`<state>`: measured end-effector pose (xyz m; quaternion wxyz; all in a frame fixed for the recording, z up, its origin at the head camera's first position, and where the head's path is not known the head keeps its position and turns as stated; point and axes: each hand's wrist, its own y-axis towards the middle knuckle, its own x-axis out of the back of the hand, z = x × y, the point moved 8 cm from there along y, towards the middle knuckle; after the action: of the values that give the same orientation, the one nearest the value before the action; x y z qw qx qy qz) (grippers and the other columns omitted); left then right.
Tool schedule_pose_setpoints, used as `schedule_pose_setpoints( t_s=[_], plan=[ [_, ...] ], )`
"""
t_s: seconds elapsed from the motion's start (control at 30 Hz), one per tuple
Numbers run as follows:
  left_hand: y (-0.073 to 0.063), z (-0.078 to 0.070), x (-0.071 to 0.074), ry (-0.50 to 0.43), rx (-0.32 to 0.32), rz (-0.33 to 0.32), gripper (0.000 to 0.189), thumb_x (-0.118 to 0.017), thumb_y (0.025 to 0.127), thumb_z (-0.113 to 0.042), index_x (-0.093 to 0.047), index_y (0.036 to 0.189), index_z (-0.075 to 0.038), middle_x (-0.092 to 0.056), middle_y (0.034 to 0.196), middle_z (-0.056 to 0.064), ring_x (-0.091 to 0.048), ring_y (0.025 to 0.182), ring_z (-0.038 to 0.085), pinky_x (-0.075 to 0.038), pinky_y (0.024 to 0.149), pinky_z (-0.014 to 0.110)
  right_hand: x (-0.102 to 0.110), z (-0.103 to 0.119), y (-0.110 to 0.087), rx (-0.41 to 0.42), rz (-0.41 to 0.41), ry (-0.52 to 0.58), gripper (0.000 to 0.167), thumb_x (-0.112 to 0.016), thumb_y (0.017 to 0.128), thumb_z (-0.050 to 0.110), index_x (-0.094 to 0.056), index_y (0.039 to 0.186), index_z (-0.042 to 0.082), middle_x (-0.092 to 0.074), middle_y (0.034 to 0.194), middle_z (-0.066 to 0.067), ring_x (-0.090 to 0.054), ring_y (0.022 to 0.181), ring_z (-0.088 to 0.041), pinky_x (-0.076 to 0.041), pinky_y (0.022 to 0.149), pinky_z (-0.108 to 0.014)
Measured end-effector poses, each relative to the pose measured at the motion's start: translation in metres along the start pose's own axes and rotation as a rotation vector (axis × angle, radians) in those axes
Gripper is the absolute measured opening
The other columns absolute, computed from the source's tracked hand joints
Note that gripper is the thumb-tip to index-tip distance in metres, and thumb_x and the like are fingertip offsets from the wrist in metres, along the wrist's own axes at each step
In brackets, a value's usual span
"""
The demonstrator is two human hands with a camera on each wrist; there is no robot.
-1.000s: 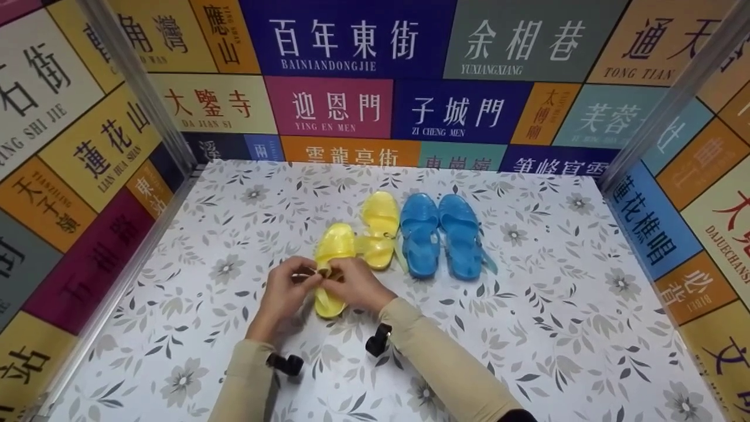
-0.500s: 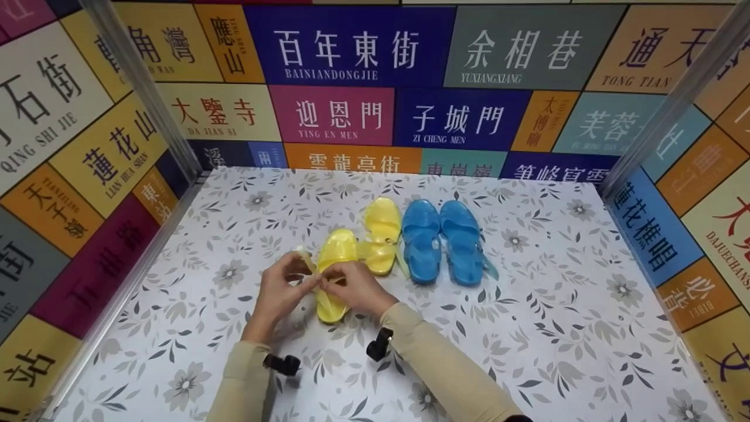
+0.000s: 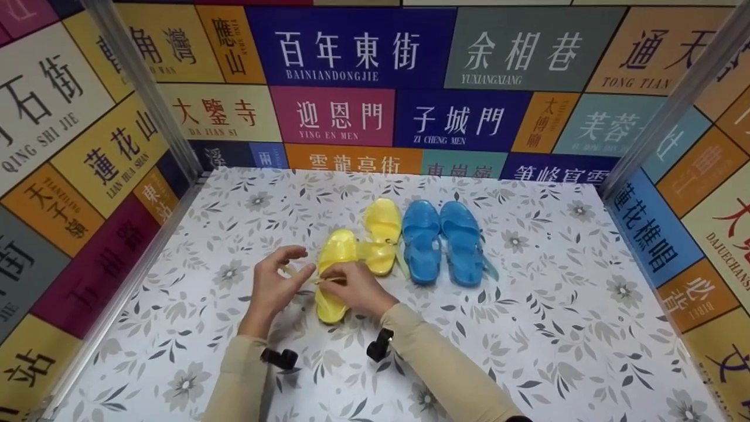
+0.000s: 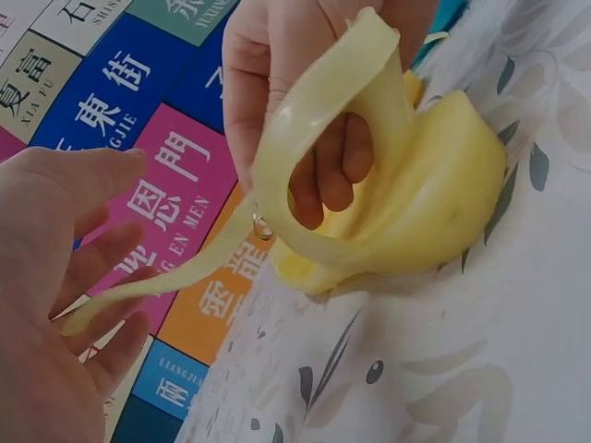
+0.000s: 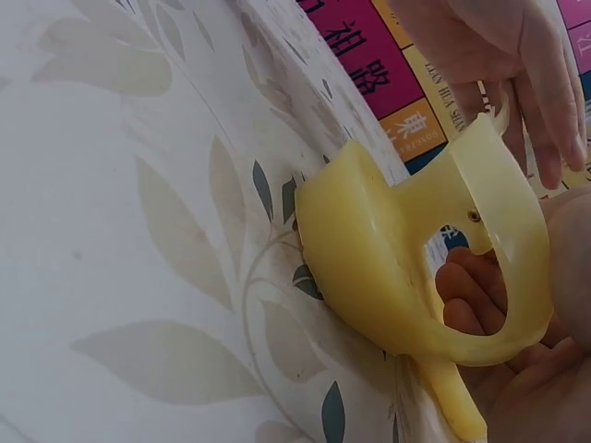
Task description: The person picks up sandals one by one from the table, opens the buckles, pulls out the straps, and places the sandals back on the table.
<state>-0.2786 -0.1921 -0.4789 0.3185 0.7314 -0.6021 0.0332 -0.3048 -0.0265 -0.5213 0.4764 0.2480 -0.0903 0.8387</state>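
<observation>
The nearer yellow sandal (image 3: 340, 245) rests on the patterned cloth, toe pointing away. My right hand (image 3: 364, 292) pinches its heel strap (image 4: 300, 111), which stands up in a loop; in the left wrist view its fingers show through the loop. A small metal buckle (image 4: 262, 224) sits on the strap. From there the loose strap tail (image 4: 175, 277) runs out to my left hand (image 3: 272, 288), whose fingers are spread and relaxed, the tail lying against them. Seen from the right wrist, the heel end (image 5: 355, 249) fills the middle and a small stud hole shows in the strap.
Right behind lies another yellow sandal (image 3: 382, 218), its strap reaching toward the nearer one. To its right is a pair of blue sandals (image 3: 420, 220), side by side. Panels with printed characters (image 3: 351, 50) wall in the back and both sides of the cloth-covered table (image 3: 562, 328).
Both hands were together at the strap. My left hand has let go and drawn back to the left, its fingers spreading, while my right hand stays on the strap. The sandals lie unmoved.
</observation>
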Motion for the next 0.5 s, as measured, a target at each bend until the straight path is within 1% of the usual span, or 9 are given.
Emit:
schedule_pose_setpoints(
  t_s=[0.07,0.13,0.2,0.27,0.33,0.5],
  plan=[
    [-0.002,0.002,-0.008,0.021,0.013,0.066,0.029,-0.088,0.086,-0.014,-0.078,0.111,-0.002,-0.078,0.109,0.01,-0.072,0.108,0.031,-0.054,0.099,0.051,0.001,0.0,0.0,0.004,-0.006,-0.011,0.026,-0.07,0.102,0.022,-0.077,0.123,0.009,-0.078,0.119,0.0,-0.072,0.112,-0.013,-0.056,0.098,-0.025],
    [-0.005,0.008,-0.018,0.026,0.052,0.158,0.03,-0.087,0.088,-0.018,-0.079,0.112,-0.003,-0.079,0.111,0.011,-0.072,0.11,0.032,-0.054,0.102,0.053,0.002,0.001,0.0,0.007,-0.013,-0.024,0.025,-0.069,0.103,0.021,-0.077,0.124,0.011,-0.077,0.121,0.0,-0.071,0.115,-0.012,-0.055,0.099,-0.025],
    [-0.008,0.013,-0.029,-0.005,0.107,0.254,0.033,-0.085,0.091,-0.023,-0.078,0.117,-0.004,-0.078,0.115,0.011,-0.072,0.113,0.03,-0.054,0.104,0.052,0.003,0.001,0.001,0.012,-0.021,-0.033,0.024,-0.068,0.104,0.021,-0.077,0.124,0.012,-0.077,0.122,0.0,-0.07,0.116,-0.013,-0.055,0.099,-0.025],
    [-0.011,0.017,-0.037,-0.04,0.146,0.317,0.035,-0.082,0.093,-0.025,-0.077,0.12,-0.005,-0.078,0.118,0.01,-0.072,0.114,0.028,-0.054,0.105,0.049,0.004,0.001,0.001,0.015,-0.025,-0.031,0.023,-0.068,0.104,0.021,-0.077,0.123,0.012,-0.077,0.122,0.0,-0.07,0.115,-0.013,-0.054,0.1,-0.025],
    [-0.012,0.02,-0.041,-0.068,0.169,0.34,0.033,-0.081,0.094,-0.026,-0.078,0.121,-0.006,-0.078,0.117,0.008,-0.073,0.113,0.026,-0.055,0.104,0.046,0.004,0.001,0.001,0.016,-0.028,-0.02,0.022,-0.068,0.104,0.02,-0.078,0.121,0.011,-0.077,0.119,0.0,-0.07,0.114,-0.012,-0.054,0.099,-0.025],
    [-0.014,0.021,-0.042,-0.111,0.176,0.323,0.028,-0.083,0.092,-0.019,-0.079,0.117,-0.006,-0.079,0.113,0.008,-0.075,0.104,0.023,-0.06,0.095,0.038,0.005,-0.001,0.0,0.016,-0.052,0.01,0.018,-0.071,0.101,0.02,-0.079,0.115,0.01,-0.078,0.112,0.001,-0.07,0.108,-0.011,-0.056,0.096,-0.025]
  ],
)
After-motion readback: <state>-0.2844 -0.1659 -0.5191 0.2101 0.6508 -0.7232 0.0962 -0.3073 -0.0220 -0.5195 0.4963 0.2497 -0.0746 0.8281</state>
